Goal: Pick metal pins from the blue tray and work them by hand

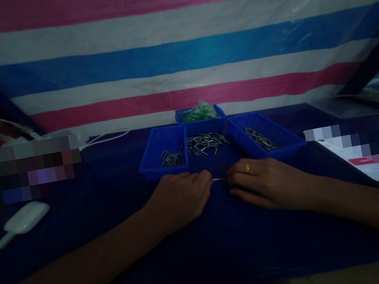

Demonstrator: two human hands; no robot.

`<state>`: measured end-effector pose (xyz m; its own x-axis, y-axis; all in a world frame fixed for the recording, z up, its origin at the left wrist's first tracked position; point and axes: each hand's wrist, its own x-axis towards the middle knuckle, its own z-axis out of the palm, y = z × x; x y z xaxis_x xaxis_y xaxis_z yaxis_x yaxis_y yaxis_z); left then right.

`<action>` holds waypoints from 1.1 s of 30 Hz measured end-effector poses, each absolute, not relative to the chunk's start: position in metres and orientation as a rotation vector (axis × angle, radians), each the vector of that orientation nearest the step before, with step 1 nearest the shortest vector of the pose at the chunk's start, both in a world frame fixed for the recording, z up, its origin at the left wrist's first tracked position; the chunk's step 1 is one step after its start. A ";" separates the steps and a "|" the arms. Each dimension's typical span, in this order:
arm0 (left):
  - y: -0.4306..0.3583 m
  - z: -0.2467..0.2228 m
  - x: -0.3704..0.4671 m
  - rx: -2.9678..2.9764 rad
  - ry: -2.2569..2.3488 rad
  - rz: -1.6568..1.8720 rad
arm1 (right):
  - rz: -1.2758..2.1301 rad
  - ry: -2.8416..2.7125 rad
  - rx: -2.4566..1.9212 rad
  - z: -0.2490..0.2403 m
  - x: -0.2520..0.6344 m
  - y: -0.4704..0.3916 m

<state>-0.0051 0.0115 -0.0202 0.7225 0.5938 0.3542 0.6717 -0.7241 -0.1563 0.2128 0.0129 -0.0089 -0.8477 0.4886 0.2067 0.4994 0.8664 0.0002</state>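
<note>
A thin metal rod (218, 179) spans the small gap between my two hands, low over the dark blue table. My left hand (183, 193) is closed in a pinch at the rod's left end. At its right end, the bent fingers of my right hand (263, 182) are closed, with a gold ring on one finger; both rod ends are hidden by fingers. Just beyond the hands lies a loose pile of metal rods (207, 142). A left blue bin (147, 164) and a right blue bin (290, 141) flank the pile, each with several metal pieces inside.
Behind the pile, a third blue bin (178, 115) holds a green and clear plastic bag (199, 112). A white charger (27, 217) with a cable lies at left. A lit phone or tablet (357, 161) is at right. Striped sheeting (188, 54) hangs behind the table.
</note>
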 end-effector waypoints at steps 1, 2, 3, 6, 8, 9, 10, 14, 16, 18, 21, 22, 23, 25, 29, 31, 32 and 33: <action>0.012 -0.020 -0.005 -2.648 -0.998 -0.403 | -0.070 -2.850 -0.754 -0.010 0.213 0.013; 0.012 -0.021 -0.005 -2.643 -0.997 -0.396 | -0.063 -2.857 -0.748 -0.010 0.213 0.014; 0.012 -0.021 -0.005 -2.640 -0.998 -0.390 | -0.060 -2.861 -0.741 -0.011 0.213 0.014; 0.011 -0.022 -0.006 -2.642 -1.010 -0.387 | -0.064 -2.872 -0.714 -0.011 0.214 0.015; 0.011 -0.022 -0.006 -2.653 -1.014 -0.405 | -0.073 -2.883 -0.689 -0.012 0.215 0.015; 0.011 -0.022 -0.006 -2.659 -1.013 -0.412 | -0.080 -2.890 -0.672 -0.012 0.215 0.015; 0.011 -0.022 -0.006 -2.663 -1.013 -0.416 | -0.086 -2.898 -0.654 -0.012 0.215 0.015; 0.008 -0.018 -0.005 -2.671 -1.105 -0.461 | -0.048 -2.903 -0.611 -0.012 0.214 0.013; 0.007 -0.016 -0.005 -2.687 -1.161 -0.510 | 0.029 -2.864 -0.645 -0.011 0.214 0.012; 0.005 -0.014 -0.005 -2.704 -1.169 -0.528 | 0.131 -2.789 -0.715 -0.008 0.213 0.011; 0.005 -0.013 -0.005 -2.725 -1.109 -0.487 | 0.294 -2.616 -0.851 -0.004 0.211 0.010; 0.005 -0.013 -0.005 -2.730 -1.082 -0.465 | 0.342 -2.544 -0.903 -0.002 0.211 0.010; 0.005 -0.013 -0.004 -2.731 -1.055 -0.444 | 0.389 -2.463 -0.959 -0.001 0.210 0.009; 0.006 -0.013 -0.004 -2.730 -1.009 -0.415 | 0.492 -2.270 -1.069 0.000 0.209 0.008; 0.007 -0.015 -0.005 -2.749 -0.971 -0.356 | 0.622 -1.925 -1.126 0.000 0.207 0.009; 0.008 -0.016 -0.006 -2.756 -0.965 -0.339 | 0.632 -1.893 -1.111 0.000 0.207 0.011; 0.008 -0.016 -0.006 -2.757 -0.959 -0.341 | 0.651 -1.903 -1.111 -0.001 0.207 0.012; 0.008 -0.017 -0.006 -2.757 -0.954 -0.345 | 0.692 -1.929 -1.123 -0.001 0.207 0.012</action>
